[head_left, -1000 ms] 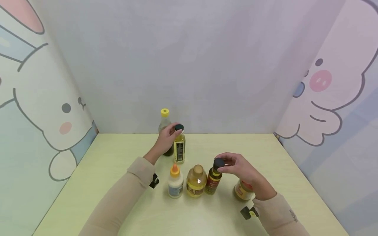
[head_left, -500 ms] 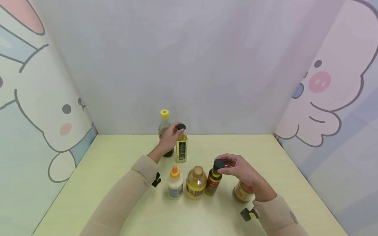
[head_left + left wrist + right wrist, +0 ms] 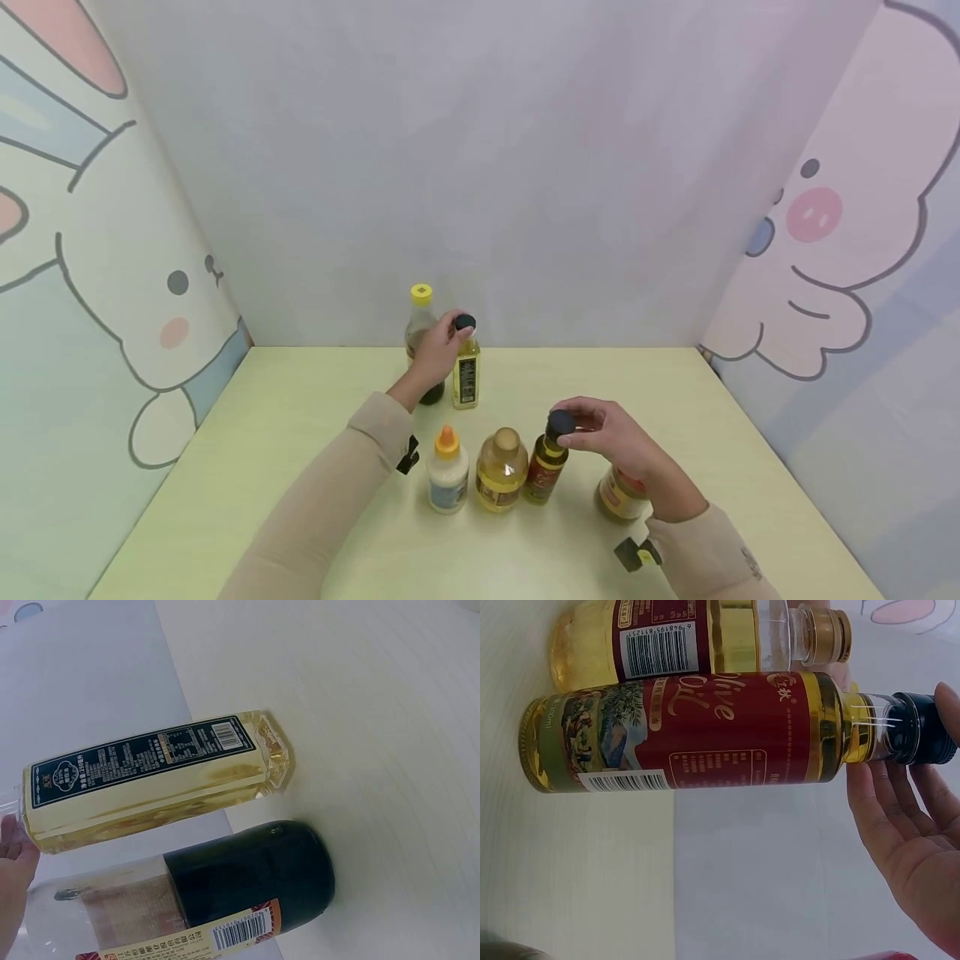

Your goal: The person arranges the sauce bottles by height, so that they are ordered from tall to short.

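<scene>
My left hand (image 3: 437, 352) pinches a square clear bottle of yellow liquid (image 3: 467, 383) near its dark cap. The bottle stands upright towards the back, and its dark label faces the left wrist view. Right beside it is a yellow-capped bottle of dark liquid (image 3: 422, 321), partly hidden by my left hand. My right hand (image 3: 611, 435) holds an olive oil bottle (image 3: 742, 731) by its black cap, thumb on one side and fingers on the other. In the head view that bottle leans slightly, close to a round-bodied bottle of yellow liquid (image 3: 502, 468).
A white squeeze bottle with an orange tip (image 3: 448, 479) stands left of the round-bodied bottle, below my left forearm. Under my right wrist a jar with a red lid (image 3: 619, 498) is partly covered. The pale table (image 3: 322, 400) ends at a grey back wall (image 3: 480, 167).
My left hand has shifted the square bottle a little to the right, widening the gap to the dark-liquid bottle. My right hand keeps its hold on the olive oil bottle.
</scene>
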Tool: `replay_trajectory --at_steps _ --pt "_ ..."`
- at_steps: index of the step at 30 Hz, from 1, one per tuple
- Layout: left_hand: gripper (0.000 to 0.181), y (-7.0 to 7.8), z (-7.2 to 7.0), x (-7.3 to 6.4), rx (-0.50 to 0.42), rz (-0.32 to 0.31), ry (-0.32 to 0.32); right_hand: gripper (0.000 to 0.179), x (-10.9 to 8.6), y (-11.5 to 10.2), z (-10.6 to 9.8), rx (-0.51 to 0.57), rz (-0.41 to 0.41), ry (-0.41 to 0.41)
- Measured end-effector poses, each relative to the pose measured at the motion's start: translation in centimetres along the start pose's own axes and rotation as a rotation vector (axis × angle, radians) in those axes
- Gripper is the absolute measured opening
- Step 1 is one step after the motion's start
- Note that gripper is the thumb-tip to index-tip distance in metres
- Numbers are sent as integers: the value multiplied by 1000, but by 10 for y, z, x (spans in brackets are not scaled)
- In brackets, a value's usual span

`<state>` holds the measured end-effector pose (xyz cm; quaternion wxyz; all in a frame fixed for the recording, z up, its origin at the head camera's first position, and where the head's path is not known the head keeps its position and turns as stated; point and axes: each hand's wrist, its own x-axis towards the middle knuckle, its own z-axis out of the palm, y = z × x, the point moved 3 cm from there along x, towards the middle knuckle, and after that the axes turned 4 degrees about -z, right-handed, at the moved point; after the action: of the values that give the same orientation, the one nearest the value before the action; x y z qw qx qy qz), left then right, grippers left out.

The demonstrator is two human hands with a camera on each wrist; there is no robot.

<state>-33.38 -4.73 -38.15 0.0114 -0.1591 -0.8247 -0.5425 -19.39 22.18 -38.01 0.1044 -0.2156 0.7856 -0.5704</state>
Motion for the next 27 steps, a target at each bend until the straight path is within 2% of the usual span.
replay_trajectory --at_steps 7,15,27 --pt "44 1 2 5 32 -17 15 41 -1 2 -1 7 -3 11" --pt "45 4 2 10 79 -88 18 41 -1 2 -1 6 -16 -1" --pt "43 3 4 15 81 -113 23 40 0 2 -2 19 -29 -2"
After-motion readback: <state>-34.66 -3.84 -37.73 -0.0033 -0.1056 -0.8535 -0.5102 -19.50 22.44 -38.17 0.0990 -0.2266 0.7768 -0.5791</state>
